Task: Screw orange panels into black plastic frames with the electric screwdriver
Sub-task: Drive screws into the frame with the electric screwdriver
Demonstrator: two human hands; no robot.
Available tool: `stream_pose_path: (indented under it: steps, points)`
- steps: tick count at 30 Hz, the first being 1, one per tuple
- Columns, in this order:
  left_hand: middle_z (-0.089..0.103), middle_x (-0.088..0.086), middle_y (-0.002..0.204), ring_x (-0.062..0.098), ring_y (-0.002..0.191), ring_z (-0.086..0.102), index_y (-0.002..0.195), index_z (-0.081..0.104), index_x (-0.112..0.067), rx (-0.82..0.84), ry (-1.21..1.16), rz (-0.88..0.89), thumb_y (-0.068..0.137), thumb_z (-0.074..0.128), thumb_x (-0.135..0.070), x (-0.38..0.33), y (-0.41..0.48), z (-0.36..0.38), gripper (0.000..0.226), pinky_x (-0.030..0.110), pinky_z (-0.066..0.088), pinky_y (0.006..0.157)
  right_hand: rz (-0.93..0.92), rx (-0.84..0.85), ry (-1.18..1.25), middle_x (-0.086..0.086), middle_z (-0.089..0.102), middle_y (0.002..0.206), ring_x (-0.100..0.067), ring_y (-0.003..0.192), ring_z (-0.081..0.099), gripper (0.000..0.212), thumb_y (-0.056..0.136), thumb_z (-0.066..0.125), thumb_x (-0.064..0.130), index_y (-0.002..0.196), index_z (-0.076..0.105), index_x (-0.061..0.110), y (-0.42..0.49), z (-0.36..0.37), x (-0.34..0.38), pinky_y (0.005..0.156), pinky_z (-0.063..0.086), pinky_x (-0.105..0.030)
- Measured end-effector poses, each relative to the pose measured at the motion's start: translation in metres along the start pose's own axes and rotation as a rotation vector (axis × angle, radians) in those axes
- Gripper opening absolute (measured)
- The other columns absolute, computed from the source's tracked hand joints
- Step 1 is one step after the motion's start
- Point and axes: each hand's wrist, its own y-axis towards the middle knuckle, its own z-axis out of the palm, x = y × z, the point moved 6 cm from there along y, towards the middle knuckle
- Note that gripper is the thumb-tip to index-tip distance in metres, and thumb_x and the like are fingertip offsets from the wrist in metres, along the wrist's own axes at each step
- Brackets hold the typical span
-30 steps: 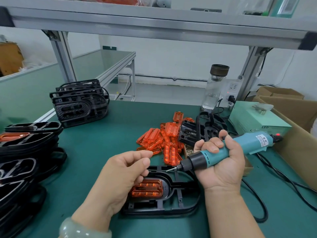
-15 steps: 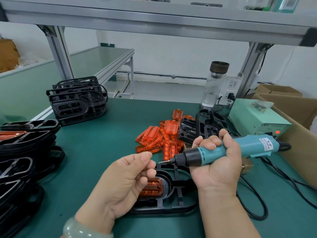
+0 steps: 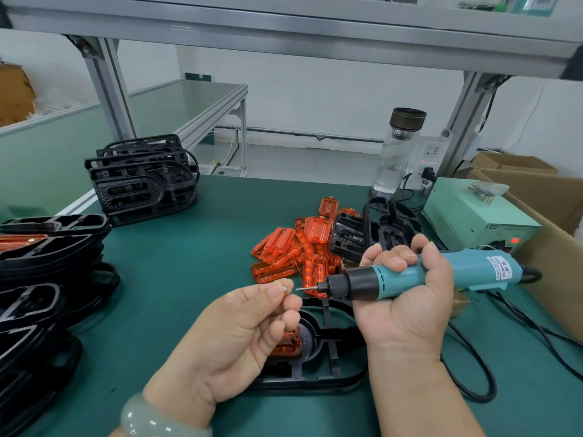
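Matte green mat (image 3: 189,279), left hand (image 3: 233,339) pinching tiny screw (image 3: 284,288); right hand (image 3: 407,313) gripping teal screwdriver (image 3: 391,283) — cylindrical

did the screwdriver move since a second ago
Yes. The electric screwdriver has swung level: its bit rose away from the far edge of the black frame and now points at the screw in the left hand.

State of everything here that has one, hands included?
left hand: pinches a screw, raised.
right hand: grips the electric screwdriver, bit aimed at the screw, apart.
black frame: flat on the green mat, orange panel seated inside.
power box: red light on.
glass bottle: upright, capped.
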Motion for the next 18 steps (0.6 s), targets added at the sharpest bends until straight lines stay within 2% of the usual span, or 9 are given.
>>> stream_pose_path:
  steps: [12,16,18]
  points:
    - [0.063,0.008,0.062,0.01,0.047,0.059,0.062,0.075,-0.013,0.057,0.042,-0.018,0.067,0.063,-0.017,0.0036,-0.0006,0.0037,0.014,0.013,0.047,0.038,-0.026,0.005,-0.028,0.009,0.046,0.06,-0.004,0.044,0.044,0.007,0.093,0.053,0.02,0.086,0.055,0.021,-0.0008,0.001,-0.0025,0.08,0.049,-0.026]
    - [0.062,0.007,0.061,0.009,0.045,0.058,0.061,0.074,-0.013,0.056,0.053,0.006,0.067,0.063,-0.018,0.0028,-0.0004,0.0039,0.014,0.012,0.046,0.038,-0.045,0.041,-0.042,0.009,0.046,0.06,-0.005,0.045,0.044,0.002,0.089,0.055,0.02,0.089,0.055,0.021,-0.0018,0.0034,-0.0009,0.08,0.049,-0.026]
    - [0.062,0.006,0.06,0.009,0.045,0.057,0.061,0.074,-0.013,0.053,0.079,0.033,0.068,0.063,-0.018,0.0019,-0.0002,0.0034,0.014,0.012,0.046,0.037,-0.049,0.063,-0.046,0.009,0.046,0.06,-0.005,0.045,0.044,0.007,0.083,0.059,0.02,0.089,0.055,0.021,-0.0028,0.0049,-0.0004,0.08,0.05,-0.026]
